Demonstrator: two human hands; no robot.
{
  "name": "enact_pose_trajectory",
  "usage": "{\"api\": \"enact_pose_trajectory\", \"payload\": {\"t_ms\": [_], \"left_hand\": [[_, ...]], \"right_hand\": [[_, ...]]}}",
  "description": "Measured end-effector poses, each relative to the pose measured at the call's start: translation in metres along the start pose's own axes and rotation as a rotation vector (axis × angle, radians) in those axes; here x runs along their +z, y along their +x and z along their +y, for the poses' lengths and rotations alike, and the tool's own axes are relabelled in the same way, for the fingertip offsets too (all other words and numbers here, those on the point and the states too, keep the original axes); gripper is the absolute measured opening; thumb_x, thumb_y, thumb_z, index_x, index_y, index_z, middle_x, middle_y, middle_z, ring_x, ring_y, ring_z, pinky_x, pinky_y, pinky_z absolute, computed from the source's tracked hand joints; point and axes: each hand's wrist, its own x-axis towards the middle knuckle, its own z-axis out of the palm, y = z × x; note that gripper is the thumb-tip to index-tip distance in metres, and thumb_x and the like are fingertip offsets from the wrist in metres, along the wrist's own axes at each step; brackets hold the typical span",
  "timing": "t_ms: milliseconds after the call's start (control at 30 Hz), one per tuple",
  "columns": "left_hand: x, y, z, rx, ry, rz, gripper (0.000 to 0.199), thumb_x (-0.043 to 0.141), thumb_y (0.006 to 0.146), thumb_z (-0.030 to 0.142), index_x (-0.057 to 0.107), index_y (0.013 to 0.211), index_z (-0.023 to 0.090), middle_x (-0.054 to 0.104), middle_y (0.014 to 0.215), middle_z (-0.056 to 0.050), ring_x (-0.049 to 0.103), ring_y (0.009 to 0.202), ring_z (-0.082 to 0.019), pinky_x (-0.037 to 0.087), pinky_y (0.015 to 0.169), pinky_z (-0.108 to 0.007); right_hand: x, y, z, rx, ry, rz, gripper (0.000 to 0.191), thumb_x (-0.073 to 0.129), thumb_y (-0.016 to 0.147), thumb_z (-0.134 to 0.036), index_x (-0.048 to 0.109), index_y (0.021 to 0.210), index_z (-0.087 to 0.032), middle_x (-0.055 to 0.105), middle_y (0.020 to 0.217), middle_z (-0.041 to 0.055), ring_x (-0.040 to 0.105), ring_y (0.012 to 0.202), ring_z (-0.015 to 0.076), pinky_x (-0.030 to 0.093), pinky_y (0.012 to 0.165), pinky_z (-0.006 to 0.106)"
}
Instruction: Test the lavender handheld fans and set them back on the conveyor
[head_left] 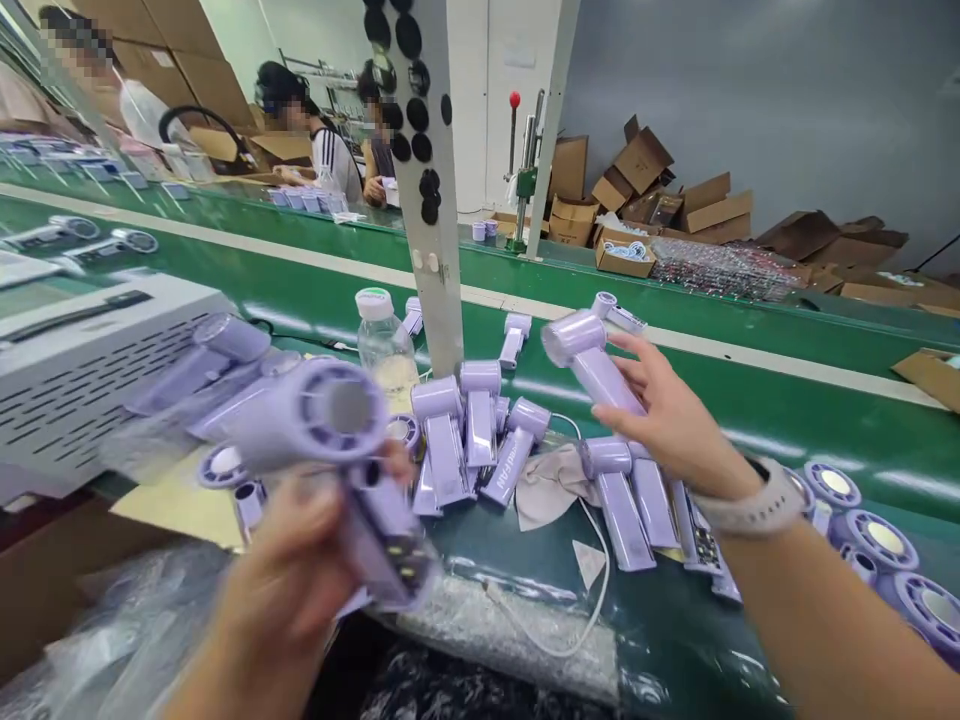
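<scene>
Close to the camera, my left hand (296, 555) is closed round the handle of a lilac handheld fan (281, 420), slightly blurred. Its round head faces right, and what looks like circuitry shows at the lower end of the handle. My right hand (667, 415) grips a second lilac fan (600, 375) by its handle, thumb below and fingers behind, above the bench. Between my hands several lilac fans (446, 440) lie in a group, one with lettering on its handle. More fans (619, 500) rest under my right wrist.
A grey cloth (551, 485) and a white cable (600, 600) lie on the green bench. A clear jar (384, 345) stands by the metal post (435, 240). At left are a vented metal box (112, 370) and bagged fans (202, 370). Round fan parts (874, 540) sit at right. Co-workers sit across.
</scene>
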Motion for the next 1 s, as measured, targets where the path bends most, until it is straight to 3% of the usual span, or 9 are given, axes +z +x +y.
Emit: {"api": "enact_pose_trajectory", "payload": {"t_ms": [100,200,300,400,500,600,733,833,1000], "left_hand": [[0.047,-0.009,-0.064,-0.183,-0.059,-0.143,0.072,0.093,0.05,0.062,0.078,0.105,0.018,0.077,0.115,-0.012,0.073,0.108,-0.029,0.063,0.093,-0.034],[0.066,-0.004,-0.091,-0.304,-0.141,-0.202,0.073,0.087,0.047,0.073,0.076,0.092,0.017,0.076,0.114,-0.012,0.067,0.121,-0.036,0.055,0.108,-0.046],[0.061,0.001,-0.091,-0.366,-0.17,-0.139,0.063,0.089,0.046,0.07,0.071,0.076,0.018,0.076,0.086,-0.004,0.073,0.102,-0.032,0.055,0.106,-0.049],[0.047,0.003,-0.087,-0.349,-0.122,-0.106,0.068,0.086,0.047,0.075,0.074,0.083,0.018,0.075,0.082,-0.003,0.074,0.088,-0.026,0.06,0.094,-0.041],[0.032,-0.002,-0.091,-0.421,0.084,-0.203,0.062,0.088,0.054,0.068,0.075,0.083,0.016,0.075,0.078,-0.005,0.071,0.072,-0.022,0.06,0.071,-0.032],[0.024,-0.006,-0.094,-0.485,0.209,-0.254,0.049,0.093,0.06,0.054,0.073,0.079,0.013,0.074,0.071,-0.006,0.067,0.061,-0.018,0.055,0.059,-0.028],[0.027,0.001,-0.088,-0.337,0.086,-0.242,0.063,0.076,0.061,0.08,0.072,0.081,0.02,0.076,0.085,-0.008,0.074,0.085,-0.029,0.061,0.074,-0.038],[0.037,0.01,-0.078,-0.181,0.004,-0.265,0.061,0.077,0.059,0.08,0.072,0.082,0.023,0.077,0.092,-0.007,0.071,0.107,-0.035,0.06,0.086,-0.045],[0.06,0.007,-0.071,-0.119,-0.089,-0.269,0.061,0.077,0.059,0.08,0.069,0.075,0.022,0.075,0.107,-0.008,0.067,0.115,-0.036,0.06,0.088,-0.047]], "right_hand": [[0.026,-0.058,-0.029,-0.105,0.077,0.105,0.066,0.062,0.092,-0.024,0.036,0.153,-0.022,0.047,0.159,0.0127,0.046,0.145,0.0268,0.04,0.121,0.043],[0.056,-0.097,-0.034,-0.088,0.147,0.058,0.055,0.054,0.098,-0.029,0.038,0.151,-0.023,0.047,0.158,0.0122,0.046,0.145,0.0263,0.044,0.117,0.043],[0.083,-0.112,-0.024,0.079,0.221,-0.002,0.032,0.036,0.105,-0.036,0.052,0.129,-0.02,0.068,0.126,0.0149,0.069,0.108,0.024,0.058,0.087,0.037],[0.108,-0.115,-0.018,0.184,0.112,-0.078,0.028,0.034,0.104,-0.028,0.059,0.094,-0.019,0.071,0.085,0.0099,0.067,0.075,0.023,0.051,0.068,0.034],[0.122,-0.114,-0.023,0.14,0.071,-0.201,0.01,0.053,0.089,-0.014,0.062,0.087,-0.019,0.072,0.084,0.0091,0.067,0.076,0.0248,0.046,0.069,0.034],[0.125,-0.116,-0.03,0.102,0.027,-0.27,0.017,0.062,0.078,-0.01,0.066,0.093,-0.017,0.072,0.092,0.0111,0.067,0.085,0.0285,0.048,0.074,0.036],[0.127,-0.122,-0.034,0.024,-0.17,-0.389,0.023,0.064,0.084,-0.013,0.066,0.107,-0.014,0.068,0.111,0.0195,0.063,0.104,0.0395,0.05,0.086,0.05],[0.125,-0.125,-0.028,-0.009,-0.146,-0.474,0.014,0.056,0.09,-0.006,0.065,0.096,-0.016,0.071,0.105,0.0167,0.065,0.102,0.0348,0.051,0.086,0.047],[0.105,-0.126,-0.013,0.175,0.599,-0.416,0.021,0.045,0.105,-0.036,0.057,0.096,-0.021,0.057,0.062,-0.0042,0.054,0.057,0.0141,0.042,0.057,0.025]]}}
